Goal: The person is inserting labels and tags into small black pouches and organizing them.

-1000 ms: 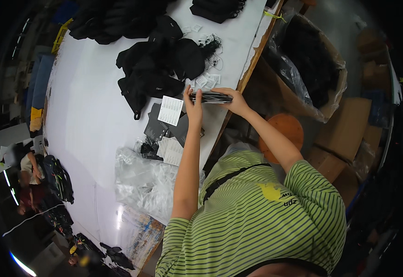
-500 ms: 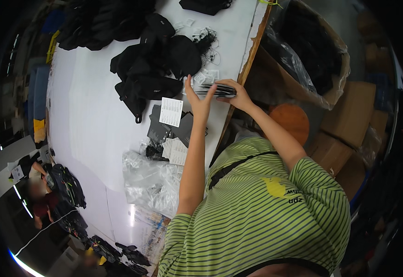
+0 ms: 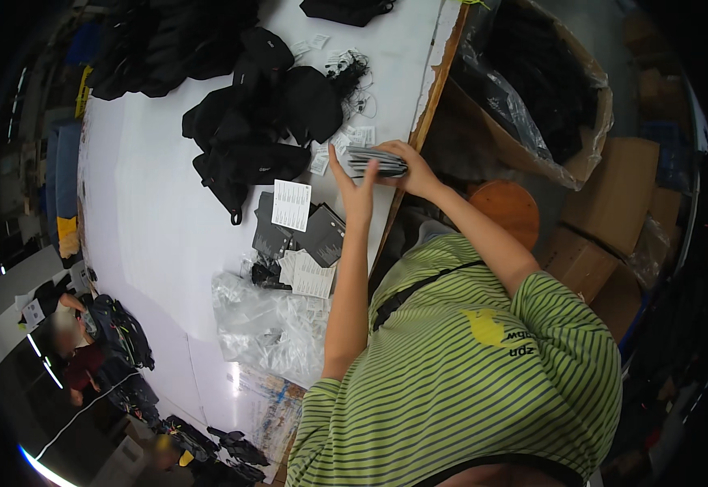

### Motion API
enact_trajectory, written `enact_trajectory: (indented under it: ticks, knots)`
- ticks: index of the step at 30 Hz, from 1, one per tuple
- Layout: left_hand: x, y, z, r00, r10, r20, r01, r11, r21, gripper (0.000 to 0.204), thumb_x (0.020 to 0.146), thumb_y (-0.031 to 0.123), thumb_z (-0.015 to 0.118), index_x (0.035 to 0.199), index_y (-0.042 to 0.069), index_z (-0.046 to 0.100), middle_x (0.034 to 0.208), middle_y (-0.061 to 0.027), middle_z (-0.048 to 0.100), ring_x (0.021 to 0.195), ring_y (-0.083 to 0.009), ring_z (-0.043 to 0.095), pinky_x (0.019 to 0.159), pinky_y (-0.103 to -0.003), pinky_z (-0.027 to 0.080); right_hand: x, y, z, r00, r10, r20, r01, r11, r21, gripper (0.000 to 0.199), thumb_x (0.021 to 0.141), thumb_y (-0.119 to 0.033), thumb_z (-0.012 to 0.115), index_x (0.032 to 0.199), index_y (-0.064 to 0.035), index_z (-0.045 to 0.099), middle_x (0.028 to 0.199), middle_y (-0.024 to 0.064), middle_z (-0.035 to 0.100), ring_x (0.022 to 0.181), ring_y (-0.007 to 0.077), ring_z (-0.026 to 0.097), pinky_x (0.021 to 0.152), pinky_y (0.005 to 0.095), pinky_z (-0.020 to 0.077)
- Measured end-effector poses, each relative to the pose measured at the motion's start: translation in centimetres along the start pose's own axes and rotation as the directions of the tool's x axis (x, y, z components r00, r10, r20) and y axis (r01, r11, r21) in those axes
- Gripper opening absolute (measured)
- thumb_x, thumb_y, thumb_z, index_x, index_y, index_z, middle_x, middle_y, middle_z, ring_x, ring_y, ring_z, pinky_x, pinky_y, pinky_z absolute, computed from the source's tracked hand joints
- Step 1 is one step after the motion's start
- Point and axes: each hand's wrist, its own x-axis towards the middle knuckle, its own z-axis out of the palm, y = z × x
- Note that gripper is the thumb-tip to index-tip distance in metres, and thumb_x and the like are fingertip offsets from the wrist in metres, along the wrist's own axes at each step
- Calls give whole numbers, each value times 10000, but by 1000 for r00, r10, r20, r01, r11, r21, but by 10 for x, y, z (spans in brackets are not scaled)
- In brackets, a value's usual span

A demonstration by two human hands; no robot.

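Above the table's right edge, I hold a thick stack of cards (image 3: 378, 161), dark and white along their edges. My right hand (image 3: 415, 170) is closed round the stack's right end. My left hand (image 3: 355, 188) is at its left end, thumb against the near side and index finger stretched up beside it; its other fingers are hidden. Just left of my left forearm lie dark grey cards (image 3: 321, 234), a white printed card (image 3: 291, 204) and more white printed sheets (image 3: 313, 274). Small white tags (image 3: 362, 134) lie just beyond the stack.
Black fabric bags (image 3: 248, 122) are heaped on the white table (image 3: 139, 203), near a tangle of black cords (image 3: 350, 77). Clear plastic bags (image 3: 268, 325) lie nearer me. Right of the table stand an orange round stool (image 3: 506, 213) and cardboard boxes (image 3: 613, 191). Another person (image 3: 82, 361) is at far left.
The stack has tilted in my hands, so more of its layered edges show. My hands have stayed at its ends. The whole view has shifted slightly.
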Motion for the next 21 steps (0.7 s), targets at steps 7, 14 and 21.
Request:
enact_trajectory:
  ticks: [7, 14, 21]
  knots:
    - [6, 4, 1, 998, 67, -17, -64, 986, 157, 715, 750, 317, 730, 1340, 101, 387, 1386, -193, 273, 1333, -320, 207, 1070, -414, 198, -2, -4, -2, 998, 30, 64, -29, 999, -13, 551, 693, -174, 747, 1215, -179, 571, 1075, 47, 560, 1050, 238, 525, 896, 343, 433]
    - [-6, 10, 6, 965, 253, -71, -206, 897, 392, 616, 800, 319, 684, 1297, 80, 411, 1374, -194, 322, 1328, -367, 197, 1063, -447, 204, 5, -8, 8, 991, -62, 115, 67, 997, -41, 524, 689, -123, 741, 1184, -220, 601, 1026, 18, 587, 985, 203, 538, 869, 325, 451]
    - [19, -21, -32, 985, -74, -158, 55, 992, -118, 359, 950, 284, 481, 1224, 53, 459, 1100, -114, 603, 1020, -179, 546, 908, -281, 386, 10, -5, 11, 983, -56, 172, 76, 991, -110, 633, 656, -201, 788, 1244, -229, 555, 1184, 49, 494, 1130, 242, 458, 977, 381, 367]
